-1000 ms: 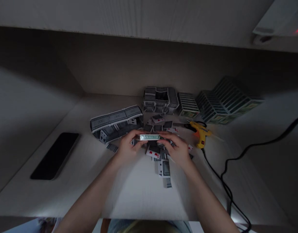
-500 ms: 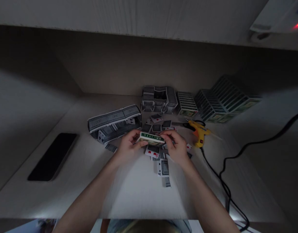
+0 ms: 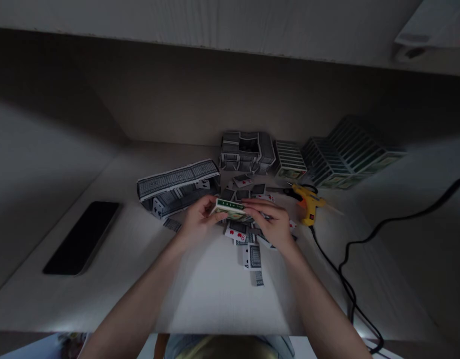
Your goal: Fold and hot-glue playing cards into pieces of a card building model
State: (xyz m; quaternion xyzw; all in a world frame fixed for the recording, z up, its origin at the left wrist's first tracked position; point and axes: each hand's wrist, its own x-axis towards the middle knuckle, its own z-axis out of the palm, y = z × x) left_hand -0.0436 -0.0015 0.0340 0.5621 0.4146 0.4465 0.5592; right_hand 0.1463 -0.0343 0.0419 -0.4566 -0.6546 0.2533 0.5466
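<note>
A green and white playing-card box [image 3: 232, 211] is held level above the table between both hands. My left hand [image 3: 200, 219] closes on its left end, thumb along the near side. My right hand [image 3: 272, 222] grips the right end, its fingers stretched over the top edge and its thumb in front. Beneath and around the box lie loose playing cards [image 3: 235, 234], some cut or folded, one showing a red nine. Left of my left hand sits a long hollow structure [image 3: 177, 179] made of patterned cards.
A card-built block [image 3: 247, 149] stands at the back, beside stacked card boxes [image 3: 291, 158] and taller stacks [image 3: 359, 149]. A yellow glue gun [image 3: 308, 204] lies right, its black cable [image 3: 345, 284] running forward. A phone [image 3: 82, 238] rests left. A shelf [image 3: 215, 30] hangs overhead.
My right hand's fingers have shifted left and spread along the top of the card box. My left hand keeps its hold. The view has tilted slightly.
</note>
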